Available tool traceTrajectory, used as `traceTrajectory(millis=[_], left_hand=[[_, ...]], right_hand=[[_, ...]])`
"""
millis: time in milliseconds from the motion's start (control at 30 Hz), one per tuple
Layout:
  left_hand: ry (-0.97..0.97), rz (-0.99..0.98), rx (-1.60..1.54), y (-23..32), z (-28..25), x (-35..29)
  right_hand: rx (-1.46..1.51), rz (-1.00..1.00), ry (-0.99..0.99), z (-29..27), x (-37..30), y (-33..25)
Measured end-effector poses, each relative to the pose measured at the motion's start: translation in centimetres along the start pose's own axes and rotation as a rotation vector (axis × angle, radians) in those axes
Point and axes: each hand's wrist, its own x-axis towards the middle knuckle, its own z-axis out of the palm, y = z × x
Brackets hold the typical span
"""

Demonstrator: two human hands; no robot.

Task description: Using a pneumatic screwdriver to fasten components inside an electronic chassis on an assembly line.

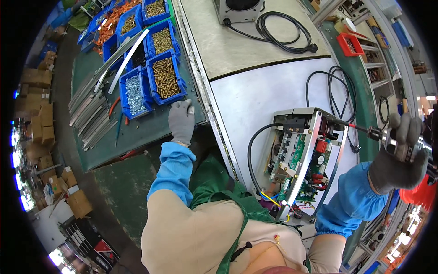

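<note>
My left hand [181, 122], in a grey glove, is closed beside the near corner of a blue bin of brass-coloured screws [166, 78]. Whatever its fingers hold, if anything, is hidden. A second blue bin [135, 93], with small silver pieces, stands just left of it. On the right, my right hand [398, 166] in a dark grey glove grips a power screwdriver [376, 134], raised off the bench. Its bit points left toward an opened metal-framed device [306, 157] with green circuit boards, red parts and wires inside. The bit tip is close to the frame's upper corner; contact cannot be made out.
Black power cables [332, 86] lie coiled on the pale work surface [246, 96]. Another metal unit [239, 11] stands at the far end. Grey metal strips [93, 118] cover the left table. A metal rail [207, 98] divides the surfaces. A red bin [350, 44] sits far right.
</note>
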Motion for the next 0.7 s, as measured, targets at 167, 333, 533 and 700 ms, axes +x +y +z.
traceTrajectory(millis=[167,333,533,700], left_hand=[[-0.032,-0.004,0.065,-0.6,0.5,0.2],[0.092,0.150,0.149,-1.3,1.1,0.3],[0.122,0.002,-0.482,5.0,-1.3,2.0],[-0.693,-0.185,-1.294,20.8,-3.9,2.3]], right_hand=[[-0.062,-0.001,0.022,1.2,-2.1,-2.0],[-0.148,-0.192,0.072,0.0,-4.2,-4.1],[-0.287,-0.254,0.136,-0.8,-6.3,-6.3],[-0.195,-0.256,0.177,0.0,-6.6,-6.0]])
